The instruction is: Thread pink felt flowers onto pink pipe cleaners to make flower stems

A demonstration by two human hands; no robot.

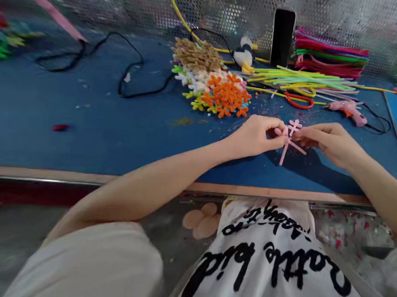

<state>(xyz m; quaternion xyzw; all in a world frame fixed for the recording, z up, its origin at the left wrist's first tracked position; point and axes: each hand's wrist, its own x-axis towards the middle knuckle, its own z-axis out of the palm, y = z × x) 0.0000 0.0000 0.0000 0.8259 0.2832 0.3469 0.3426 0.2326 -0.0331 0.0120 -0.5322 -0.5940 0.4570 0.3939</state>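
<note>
A small pink pipe-cleaner piece with petal-like loops is held between my two hands, above the blue table. My left hand pinches its left side with thumb and forefinger. Two straight pink ends point down from it toward the table's front edge. My right hand has its fingertips pressed together at the right side of the same piece. The exact contact of those right fingertips is partly hidden.
Pipe-cleaner flowers are piled behind my left hand. Farther back lie loose yellow-green stems, stem bundles, a phone and a plush toy. A pink glue gun lies right; a black cord crosses left.
</note>
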